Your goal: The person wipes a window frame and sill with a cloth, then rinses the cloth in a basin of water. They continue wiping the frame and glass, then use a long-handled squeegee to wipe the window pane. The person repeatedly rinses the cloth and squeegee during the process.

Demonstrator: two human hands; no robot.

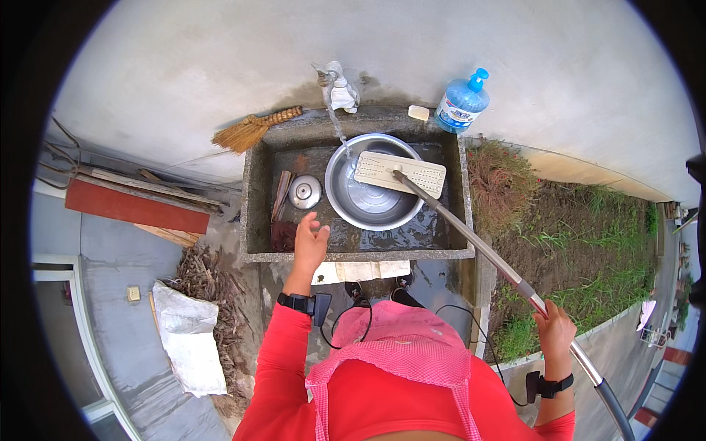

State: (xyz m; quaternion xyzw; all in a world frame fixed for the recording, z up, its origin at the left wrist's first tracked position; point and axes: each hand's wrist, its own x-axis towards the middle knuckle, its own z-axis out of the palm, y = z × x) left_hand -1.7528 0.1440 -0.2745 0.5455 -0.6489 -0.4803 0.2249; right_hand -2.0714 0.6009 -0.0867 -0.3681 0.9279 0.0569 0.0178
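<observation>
My right hand grips the metal pole of a flat mop. The mop's cream plastic head rests over the right part of a metal basin, which stands in a concrete sink. Water runs from the wall tap into the basin's left side. Above the sink's front left part, my left hand is held with fingers apart and nothing in it. Beyond that hand lie a round metal lid and a strip of wood. Dark wet cloth sits in the sink's near left corner.
A blue pump bottle and a bar of soap stand on the sink's back ledge. At its left corner leans a straw hand brush. Boards and a white sack are at left, a planted bed at right.
</observation>
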